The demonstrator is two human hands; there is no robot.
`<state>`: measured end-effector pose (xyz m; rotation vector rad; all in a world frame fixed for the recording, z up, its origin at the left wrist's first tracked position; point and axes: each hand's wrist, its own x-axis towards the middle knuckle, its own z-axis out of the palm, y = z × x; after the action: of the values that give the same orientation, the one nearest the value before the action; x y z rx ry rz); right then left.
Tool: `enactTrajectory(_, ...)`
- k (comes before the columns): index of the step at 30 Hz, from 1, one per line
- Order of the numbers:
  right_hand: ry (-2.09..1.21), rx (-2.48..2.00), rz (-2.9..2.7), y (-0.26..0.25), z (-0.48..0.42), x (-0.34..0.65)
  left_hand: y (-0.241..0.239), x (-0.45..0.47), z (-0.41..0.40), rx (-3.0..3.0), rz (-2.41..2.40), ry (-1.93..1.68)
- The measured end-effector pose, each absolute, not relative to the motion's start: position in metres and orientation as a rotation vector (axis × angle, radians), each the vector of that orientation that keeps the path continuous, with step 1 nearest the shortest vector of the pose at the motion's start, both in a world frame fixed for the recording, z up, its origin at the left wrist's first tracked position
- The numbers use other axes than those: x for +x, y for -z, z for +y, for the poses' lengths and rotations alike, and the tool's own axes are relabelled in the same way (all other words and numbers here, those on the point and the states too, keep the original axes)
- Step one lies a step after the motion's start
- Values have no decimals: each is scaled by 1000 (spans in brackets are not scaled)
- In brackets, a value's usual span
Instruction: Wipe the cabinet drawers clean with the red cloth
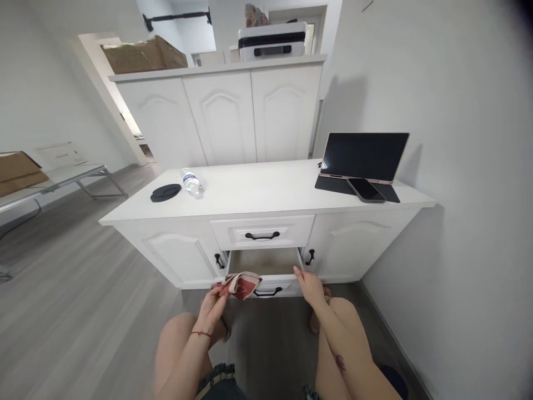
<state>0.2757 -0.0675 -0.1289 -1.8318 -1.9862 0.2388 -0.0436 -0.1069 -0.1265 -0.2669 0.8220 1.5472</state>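
My left hand point(214, 304) is closed on a red and off-white folded cloth point(244, 284), which hangs over the left front edge of the open lower drawer. My right hand point(308, 286) grips the right front corner of that drawer point(266, 262), its fingertips at the top edge. A brown inner bottom shows in the pulled-out drawer, with nothing visible lying on it. Below the cloth, the drawer's black handle point(268, 292) is partly covered. Above, the upper drawer point(262, 232) is closed and has a black handle.
On the white cabinet top point(258, 189) lie a black round mat point(165, 192) and a clear plastic bottle point(191, 182) at left. At right stands a tablet point(365, 157), with a phone point(366, 190) before it. Cabinet doors flank the drawers; my knees are close below.
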Motion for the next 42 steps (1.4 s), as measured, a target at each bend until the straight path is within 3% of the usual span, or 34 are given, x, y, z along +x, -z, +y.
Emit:
enactTrajectory(14, -258, -1688, -1998, 131, -69, 269, 79, -111, -153, -175, 828, -1578)
enactTrajectory(22, -354, -1391, -2071, 139, -86, 242, 101, -127, -183, -26, 643, -1585)
enactTrajectory(31, -748, -1347, -2511, 178, -103, 210, 99, -107, -176, 387, -166, -1402)
enactTrajectory(42, -793, -1487, -2369, 184, -89, 198, 109, -116, -186, 227, -64, -1542)
